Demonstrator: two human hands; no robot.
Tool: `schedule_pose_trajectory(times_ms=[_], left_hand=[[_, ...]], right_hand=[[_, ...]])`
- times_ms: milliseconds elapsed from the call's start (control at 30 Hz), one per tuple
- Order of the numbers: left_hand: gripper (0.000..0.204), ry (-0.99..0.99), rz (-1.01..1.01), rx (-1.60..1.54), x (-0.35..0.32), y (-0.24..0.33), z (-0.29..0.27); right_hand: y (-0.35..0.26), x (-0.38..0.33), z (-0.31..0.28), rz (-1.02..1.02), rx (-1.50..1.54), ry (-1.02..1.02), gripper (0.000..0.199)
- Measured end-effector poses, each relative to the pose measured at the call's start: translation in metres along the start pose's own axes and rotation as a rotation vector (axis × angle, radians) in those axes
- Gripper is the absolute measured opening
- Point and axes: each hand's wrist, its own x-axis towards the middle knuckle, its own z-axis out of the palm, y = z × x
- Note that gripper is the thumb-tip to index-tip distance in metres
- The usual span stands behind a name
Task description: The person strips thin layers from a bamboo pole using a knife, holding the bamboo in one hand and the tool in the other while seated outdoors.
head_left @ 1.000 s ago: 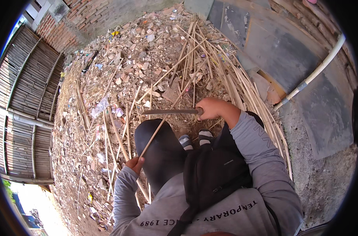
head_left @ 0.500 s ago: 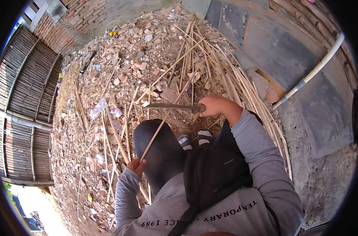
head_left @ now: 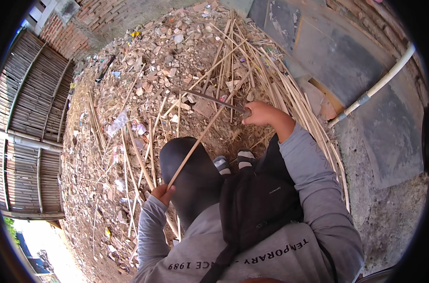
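My left hand [head_left: 163, 193] is closed round the near end of a long thin bamboo strip [head_left: 194, 147], which slants up and away to the right across my dark-clad left knee. Beyond the knees, my right hand [head_left: 260, 114] grips the handle of a long-bladed knife [head_left: 210, 98], a machete by its shape. Its dark blade points left and slightly away, crossing the strip near the strip's upper part. Whether blade and strip touch, I cannot tell. The far end of the strip merges with other strips lying on the ground.
Loose bamboo strips [head_left: 290, 101] lie piled at the right, with more strips [head_left: 138, 160] at the left. Rubble and litter [head_left: 158, 70] cover the ground. A bamboo fence [head_left: 28, 94] stands left; dark panels and a pale pole [head_left: 389, 75] line the right. A black bag [head_left: 257, 203] rests on my lap.
My right hand has moved slightly away from me, and the knife has tilted so its tip points farther up. The left hand still holds the strip in nearly the same place.
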Motion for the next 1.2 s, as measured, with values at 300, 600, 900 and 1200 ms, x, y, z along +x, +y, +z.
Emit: schedule_pose_trajectory(times_ms=[300,600,900,1200], left_hand=[[0.032,-0.026,-0.066,-0.061,-0.002,0.008,-0.003],[0.033,-0.045,-0.069,-0.099,0.0,0.005,-0.003],[0.035,-0.032,-0.103,-0.085,0.001,0.0,-0.003],[0.033,-0.039,-0.068,-0.073,0.002,0.0,-0.003]], right_hand=[[0.006,0.006,-0.008,0.151,0.134,-0.048,0.053],[0.015,0.006,-0.003,0.159,0.156,0.127,0.05],[0.01,-0.001,-0.013,0.14,0.093,0.134,0.054],[-0.002,-0.007,-0.016,0.052,-0.001,-0.019,0.051]])
